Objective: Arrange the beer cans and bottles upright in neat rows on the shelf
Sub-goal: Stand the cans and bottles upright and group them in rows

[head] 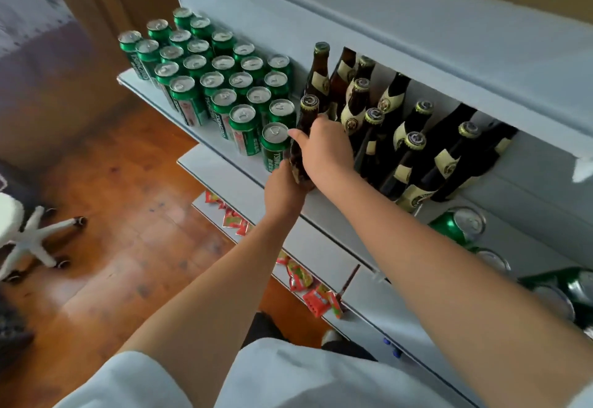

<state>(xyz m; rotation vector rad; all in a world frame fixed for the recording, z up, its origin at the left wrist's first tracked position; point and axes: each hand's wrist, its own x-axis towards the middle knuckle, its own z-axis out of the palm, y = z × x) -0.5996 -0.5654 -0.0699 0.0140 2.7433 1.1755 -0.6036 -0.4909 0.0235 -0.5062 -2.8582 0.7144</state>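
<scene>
Several green beer cans (211, 83) stand upright in rows on the left part of the pale shelf (244, 182). Right of them several brown bottles (414, 144) with cream labels stand close together, some leaning. A brown bottle (306, 115) stands at the front beside the nearest can (274, 146). My left hand (284, 191) grips that bottle's lower part from below. My right hand (324, 147) wraps round its middle from the right. More green cans (462, 223) lie on their sides further right on the shelf.
An upper shelf board (417, 38) overhangs the bottles. Lower shelves (321, 247) hold red snack packets (317, 300). A white swivel-chair base (35, 237) stands on the wooden floor at left.
</scene>
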